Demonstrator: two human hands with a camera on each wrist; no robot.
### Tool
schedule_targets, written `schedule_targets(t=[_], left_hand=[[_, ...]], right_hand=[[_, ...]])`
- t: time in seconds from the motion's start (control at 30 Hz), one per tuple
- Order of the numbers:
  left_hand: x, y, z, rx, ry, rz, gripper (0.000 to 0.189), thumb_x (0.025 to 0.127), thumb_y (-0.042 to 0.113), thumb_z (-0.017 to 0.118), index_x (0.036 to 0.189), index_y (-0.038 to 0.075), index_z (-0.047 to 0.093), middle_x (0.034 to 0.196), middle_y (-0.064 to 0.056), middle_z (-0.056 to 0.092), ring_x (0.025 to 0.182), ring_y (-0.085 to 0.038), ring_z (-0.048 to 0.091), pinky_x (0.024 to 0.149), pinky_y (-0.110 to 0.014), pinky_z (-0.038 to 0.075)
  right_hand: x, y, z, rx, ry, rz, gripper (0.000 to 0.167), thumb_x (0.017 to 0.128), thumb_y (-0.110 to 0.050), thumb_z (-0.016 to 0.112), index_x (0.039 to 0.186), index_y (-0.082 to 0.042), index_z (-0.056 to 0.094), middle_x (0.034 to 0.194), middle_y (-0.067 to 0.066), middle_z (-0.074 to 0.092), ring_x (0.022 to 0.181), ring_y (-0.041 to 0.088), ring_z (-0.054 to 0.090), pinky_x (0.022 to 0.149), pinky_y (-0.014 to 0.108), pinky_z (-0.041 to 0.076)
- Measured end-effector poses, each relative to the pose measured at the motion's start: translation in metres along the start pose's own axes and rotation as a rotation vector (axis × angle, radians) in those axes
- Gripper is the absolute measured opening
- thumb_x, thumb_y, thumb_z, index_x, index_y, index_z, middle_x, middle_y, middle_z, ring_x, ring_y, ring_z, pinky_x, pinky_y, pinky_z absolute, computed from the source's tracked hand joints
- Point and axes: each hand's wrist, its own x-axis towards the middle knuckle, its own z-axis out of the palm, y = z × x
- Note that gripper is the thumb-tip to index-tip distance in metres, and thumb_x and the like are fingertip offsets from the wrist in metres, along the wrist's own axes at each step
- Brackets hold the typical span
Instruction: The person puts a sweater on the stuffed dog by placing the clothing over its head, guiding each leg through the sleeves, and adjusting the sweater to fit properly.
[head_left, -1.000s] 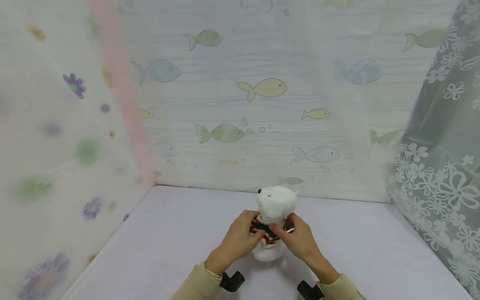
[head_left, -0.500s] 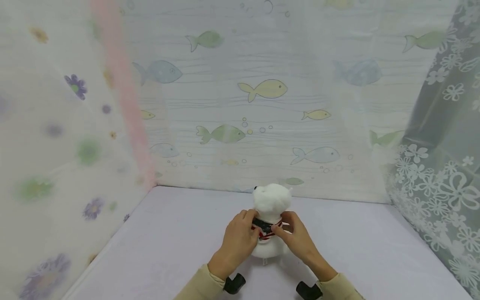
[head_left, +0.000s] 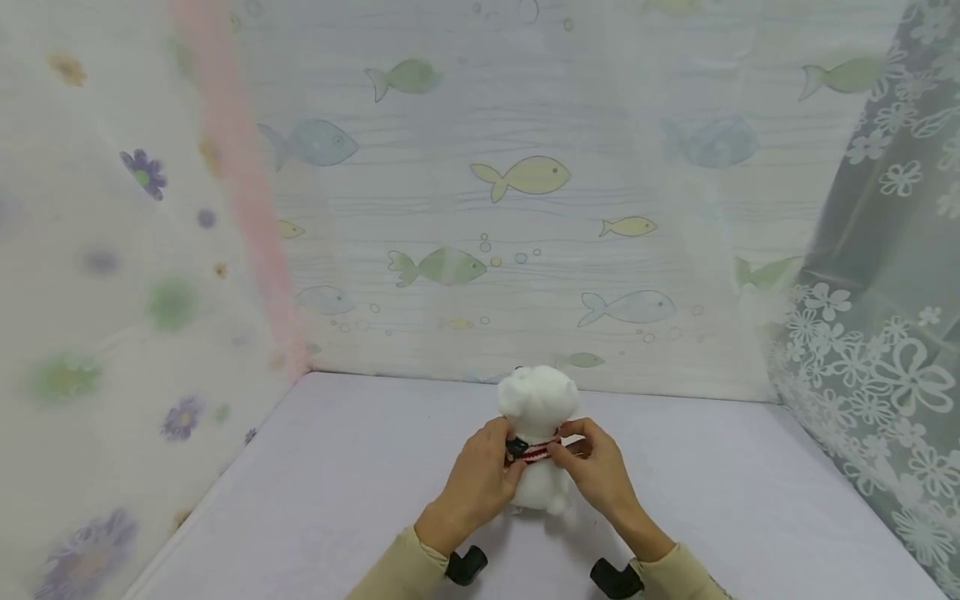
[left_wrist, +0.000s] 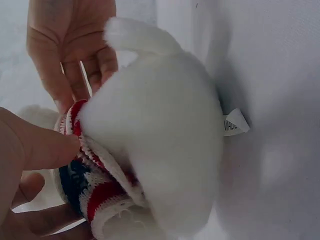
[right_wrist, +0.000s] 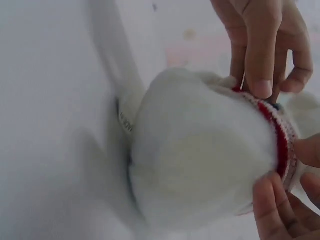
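Observation:
A white plush bear (head_left: 538, 400) stands on the table between both hands, the back of its head toward me. A knitted sweater (head_left: 537, 452) in red, white and dark blue is bunched in a narrow band round its upper body. My left hand (head_left: 478, 471) pinches the sweater at the left side, thumb on the knit (left_wrist: 102, 192) in the left wrist view. On the opposite side my right hand (head_left: 597, 473) pinches the sweater's edge between thumb and fingers. The bear's bare lower body (right_wrist: 195, 155) bulges below the band, and a small label (left_wrist: 235, 122) sticks out underneath.
A white-covered table (head_left: 360, 467) spreads around the toy. Black angled pieces (head_left: 467, 567) sit at both wrists. Behind stands a fish-print curtain (head_left: 480, 333); floral curtains (head_left: 97, 333) hang at the sides.
The bear has turned so that its face points away, and it has shifted slightly left. The sweater has bunched into a narrower band higher on the body, baring more white plush below.

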Motion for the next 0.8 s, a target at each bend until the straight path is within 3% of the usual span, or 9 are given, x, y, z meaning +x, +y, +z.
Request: schedule_targets(t=[0.17, 0.3, 0.43, 0.57, 0.8], left_hand=[[-0.003, -0.003, 0.007, 0.031, 0.074, -0.024, 0.03, 0.078, 0.013, 0.078, 0.095, 0.01, 0.054, 0.109, -0.012, 0.055, 0.094, -0.025, 0.055, 0.078, -0.039, 0.048], [-0.003, -0.005, 0.011, 0.072, 0.112, -0.064, 0.031, 0.074, 0.015, 0.081, 0.094, 0.01, 0.057, 0.112, -0.014, 0.053, 0.096, -0.028, 0.055, 0.079, -0.04, 0.049], [-0.004, -0.007, 0.012, 0.051, 0.122, -0.114, 0.03, 0.073, 0.011, 0.082, 0.092, 0.009, 0.059, 0.111, -0.014, 0.054, 0.093, -0.026, 0.056, 0.074, -0.038, 0.051], [-0.003, -0.013, 0.016, -0.044, 0.103, -0.134, 0.026, 0.076, 0.004, 0.077, 0.093, 0.007, 0.058, 0.114, -0.015, 0.054, 0.095, -0.025, 0.057, 0.074, -0.035, 0.052], [-0.001, -0.034, 0.024, -0.243, 0.083, -0.112, 0.021, 0.078, -0.003, 0.067, 0.091, 0.008, 0.055, 0.124, -0.014, 0.057, 0.095, -0.019, 0.06, 0.079, -0.034, 0.05]], right_hand=[[0.005, 0.01, 0.004, -0.1, -0.058, -0.037, 0.028, 0.082, -0.017, 0.074, 0.106, -0.01, 0.06, 0.105, 0.006, 0.063, 0.095, 0.024, 0.061, 0.08, 0.039, 0.051], [0.008, 0.018, 0.007, -0.087, -0.127, -0.021, 0.038, 0.081, -0.024, 0.076, 0.112, -0.01, 0.058, 0.118, 0.009, 0.06, 0.108, 0.029, 0.059, 0.089, 0.045, 0.049], [0.01, 0.022, 0.009, -0.044, -0.156, 0.027, 0.048, 0.08, -0.029, 0.078, 0.12, -0.013, 0.055, 0.126, 0.01, 0.056, 0.103, 0.028, 0.062, 0.08, 0.044, 0.053], [0.012, 0.024, 0.012, -0.046, -0.16, 0.027, 0.056, 0.078, -0.032, 0.079, 0.125, -0.013, 0.053, 0.128, 0.009, 0.056, 0.097, 0.021, 0.061, 0.073, 0.037, 0.052], [0.009, 0.019, 0.016, -0.118, -0.074, -0.044, 0.043, 0.08, -0.029, 0.078, 0.112, -0.012, 0.054, 0.107, 0.005, 0.061, 0.075, 0.013, 0.059, 0.06, 0.028, 0.049]])
